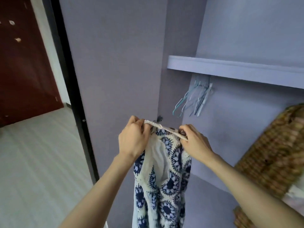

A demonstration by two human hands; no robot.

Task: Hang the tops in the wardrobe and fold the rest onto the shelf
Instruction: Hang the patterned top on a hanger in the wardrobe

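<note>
In the head view, nearest the camera, the blue-and-white patterned top [162, 186] hangs straight down, long axis vertical, from a pale hanger bar [162, 128] running nearly level between the hands. The left hand [133, 139] grips the bar's left end, fingers curled over it; the right hand [192, 140] pinches the right end with the fabric. The empty hangers [194, 99] hang up and to the right under the shelf's front edge [230, 69], nearer the right hand, so the lift probably goes that way.
</note>
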